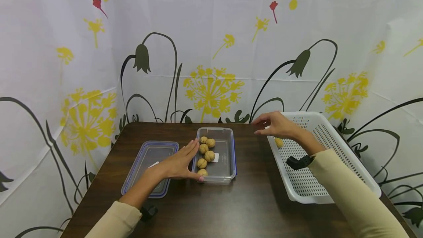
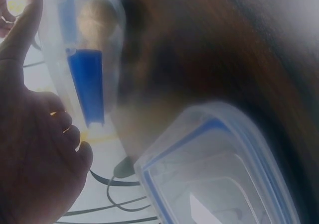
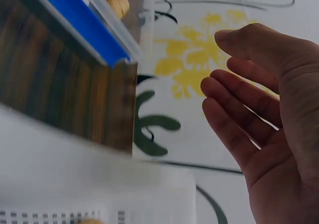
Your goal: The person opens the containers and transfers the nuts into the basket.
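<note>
A clear plastic container [image 1: 224, 164] with blue side clips stands mid-table, and several walnuts [image 1: 209, 155] lie along its left half. My left hand [image 1: 178, 162] is at the container's left side, fingers straight along the rim and thumb spread toward the near corner. Over the far left corner of a white perforated basket [image 1: 343, 157] is my right hand [image 1: 277, 125], its fingers loosely bent with nothing between them, as the right wrist view also shows. One walnut [image 1: 279, 142] sits in the basket below that hand.
The container's lid [image 1: 145, 157], clear with a blue seal, lies on the dark wooden table [image 1: 251, 208] to the left, partly under my left forearm. A white curtain [image 1: 211, 17] with printed flowers hangs behind the table's far edge.
</note>
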A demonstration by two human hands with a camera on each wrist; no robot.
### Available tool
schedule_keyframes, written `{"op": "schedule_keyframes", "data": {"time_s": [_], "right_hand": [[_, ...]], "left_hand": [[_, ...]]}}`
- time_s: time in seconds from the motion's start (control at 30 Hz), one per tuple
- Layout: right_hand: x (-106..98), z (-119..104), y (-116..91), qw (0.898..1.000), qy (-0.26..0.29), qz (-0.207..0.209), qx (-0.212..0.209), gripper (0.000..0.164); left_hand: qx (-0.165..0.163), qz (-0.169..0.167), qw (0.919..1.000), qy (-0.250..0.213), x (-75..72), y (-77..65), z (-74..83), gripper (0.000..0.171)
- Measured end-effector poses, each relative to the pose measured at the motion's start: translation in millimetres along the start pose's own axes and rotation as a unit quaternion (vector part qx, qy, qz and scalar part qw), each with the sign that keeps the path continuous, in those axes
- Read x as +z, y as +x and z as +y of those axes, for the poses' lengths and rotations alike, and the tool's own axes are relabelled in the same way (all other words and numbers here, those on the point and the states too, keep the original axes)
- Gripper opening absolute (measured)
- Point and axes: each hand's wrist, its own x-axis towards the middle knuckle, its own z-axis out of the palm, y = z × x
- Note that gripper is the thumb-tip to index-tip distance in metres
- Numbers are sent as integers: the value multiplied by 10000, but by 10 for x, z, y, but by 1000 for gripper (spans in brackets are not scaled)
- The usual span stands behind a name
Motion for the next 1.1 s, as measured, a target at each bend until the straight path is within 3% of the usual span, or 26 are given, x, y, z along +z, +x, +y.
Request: {"op": "schedule_keyframes", "data": {"time_s": [0.3,0.67,1.1], "right_hand": [[327,-215,251,9958,365,-757,-354,31],[816,-377,536,9841,2,-1607,-753,30],[1349,-473,674,9680,-22,-2293,-1019,27]], "left_hand": [[-16,2,9995,317,-17,4,19,126],[-110,-70,9991,407,-23,-2,32,127],[-71,-107,9990,439,-31,-12,24,127]]}}
